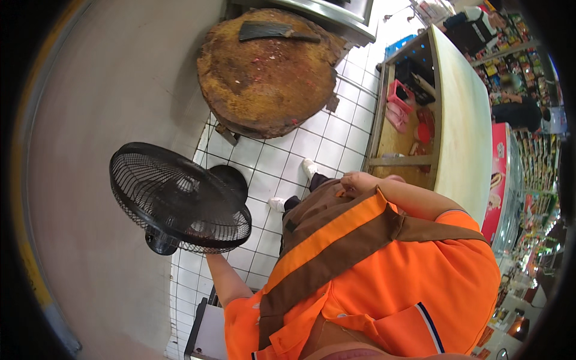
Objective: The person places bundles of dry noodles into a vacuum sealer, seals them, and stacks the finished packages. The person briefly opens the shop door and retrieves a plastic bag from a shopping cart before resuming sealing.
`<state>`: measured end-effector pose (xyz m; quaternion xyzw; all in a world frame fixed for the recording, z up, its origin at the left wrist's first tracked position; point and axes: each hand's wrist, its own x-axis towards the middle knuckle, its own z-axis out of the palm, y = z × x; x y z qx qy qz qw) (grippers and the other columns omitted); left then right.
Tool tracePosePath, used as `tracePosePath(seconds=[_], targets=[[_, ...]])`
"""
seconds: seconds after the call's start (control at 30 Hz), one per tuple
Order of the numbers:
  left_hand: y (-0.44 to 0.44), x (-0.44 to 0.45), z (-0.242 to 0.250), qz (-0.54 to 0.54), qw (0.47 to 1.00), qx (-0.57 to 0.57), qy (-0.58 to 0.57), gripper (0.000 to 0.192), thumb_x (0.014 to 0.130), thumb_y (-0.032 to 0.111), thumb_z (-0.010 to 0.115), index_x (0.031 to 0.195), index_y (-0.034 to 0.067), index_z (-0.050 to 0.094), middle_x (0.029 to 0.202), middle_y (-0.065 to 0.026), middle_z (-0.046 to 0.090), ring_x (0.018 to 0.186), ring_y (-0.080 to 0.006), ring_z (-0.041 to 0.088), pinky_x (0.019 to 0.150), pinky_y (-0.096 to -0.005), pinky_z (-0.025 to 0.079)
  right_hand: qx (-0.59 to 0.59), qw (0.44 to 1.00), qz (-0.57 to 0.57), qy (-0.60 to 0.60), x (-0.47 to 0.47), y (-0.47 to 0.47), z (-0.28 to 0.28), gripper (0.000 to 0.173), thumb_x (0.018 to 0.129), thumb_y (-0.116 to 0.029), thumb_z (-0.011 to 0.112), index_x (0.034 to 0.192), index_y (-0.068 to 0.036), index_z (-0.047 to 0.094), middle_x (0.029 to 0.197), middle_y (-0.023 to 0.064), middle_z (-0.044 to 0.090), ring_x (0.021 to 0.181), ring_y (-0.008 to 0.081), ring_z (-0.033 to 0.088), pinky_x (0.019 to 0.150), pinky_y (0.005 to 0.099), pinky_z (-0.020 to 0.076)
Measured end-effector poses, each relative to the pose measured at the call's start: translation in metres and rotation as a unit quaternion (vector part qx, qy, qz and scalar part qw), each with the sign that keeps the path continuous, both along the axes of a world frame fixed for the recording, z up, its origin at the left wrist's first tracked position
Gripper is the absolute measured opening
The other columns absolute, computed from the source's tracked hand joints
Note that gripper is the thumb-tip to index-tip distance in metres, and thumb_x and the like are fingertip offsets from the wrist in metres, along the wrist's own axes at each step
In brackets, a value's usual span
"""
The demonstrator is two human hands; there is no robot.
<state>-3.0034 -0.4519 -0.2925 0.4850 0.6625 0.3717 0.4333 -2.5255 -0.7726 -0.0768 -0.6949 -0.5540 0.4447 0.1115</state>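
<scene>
My left forearm reaches behind a black pedestal fan (180,193), and its wire cage hides my left hand. Curled at my waist, my right hand (360,182) is against the brown apron (310,202); whether its fingers grip the cloth is unclear. Before me stands a thick round wooden chopping block (270,81) with small red and pale scraps on top. A cleaver (265,31) lies flat near its far edge, its handle pointing right.
A wall (103,112) runs along the left. White floor tiles (270,157) surround my shoes. At right stands a pale-topped counter (463,112) with a pink basket (399,96) on its shelf. Beyond are a red chest freezer (497,175), stocked shelves and two people.
</scene>
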Motion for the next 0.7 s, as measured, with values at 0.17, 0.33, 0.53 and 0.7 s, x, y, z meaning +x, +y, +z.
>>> tracePosePath(seconds=[0.17, 0.33, 0.53, 0.7], targets=[[-0.112, -0.063, -0.013, -0.294, 0.906, -0.126, 0.278, 0.049, 0.086, 0.023, 0.078, 0.120, -0.009, 0.061, 0.117, -0.0159, 0.067, 0.094, -0.0247, 0.066, 0.091, -0.0328, 0.053, 0.087, 0.951, -0.205, 0.215, 0.058, -0.027, 0.071, 0.013, 0.098, -0.007, 0.061, 0.087, -0.003, 0.056, 0.095, 0.0083, 0.063, 0.099, 0.0190, 0.067, 0.086, 0.0314, 0.0505], [-0.183, 0.039, 0.065, -0.439, 0.808, -0.375, 0.120, 0.048, 0.087, 0.025, 0.076, 0.118, -0.008, 0.062, 0.109, -0.0115, 0.069, 0.090, -0.0172, 0.066, 0.084, -0.0310, 0.054, 0.221, 0.756, -0.470, 0.399, 0.172, -0.024, 0.181, 0.019, 0.098, -0.016, 0.060, 0.084, -0.005, 0.054, 0.094, 0.0111, 0.068, 0.079, 0.0143, 0.067, 0.067, 0.0267, 0.0561], [-0.177, 0.184, 0.034, -0.530, 0.808, -0.229, 0.115, 0.035, 0.095, 0.023, 0.067, 0.118, -0.003, 0.064, 0.104, -0.0118, 0.070, 0.090, -0.0156, 0.066, 0.080, -0.0311, 0.054, 0.217, 0.720, -0.502, 0.428, 0.308, -0.048, 0.186, 0.019, 0.099, -0.016, 0.057, 0.082, -0.007, 0.055, 0.090, 0.0095, 0.070, 0.072, 0.0103, 0.066, 0.065, 0.0247, 0.0560], [-0.162, 0.415, 0.136, -0.611, 0.777, -0.076, 0.134, 0.031, 0.101, 0.024, 0.056, 0.120, 0.001, 0.066, 0.096, -0.0149, 0.073, 0.088, -0.0207, 0.070, 0.079, -0.0323, 0.054, 0.230, 0.689, -0.535, 0.432, 0.394, -0.085, 0.174, 0.017, 0.096, -0.016, 0.063, 0.082, -0.007, 0.058, 0.078, 0.0009, 0.064, 0.066, 0.0071, 0.063, 0.056, 0.0245, 0.0541]])
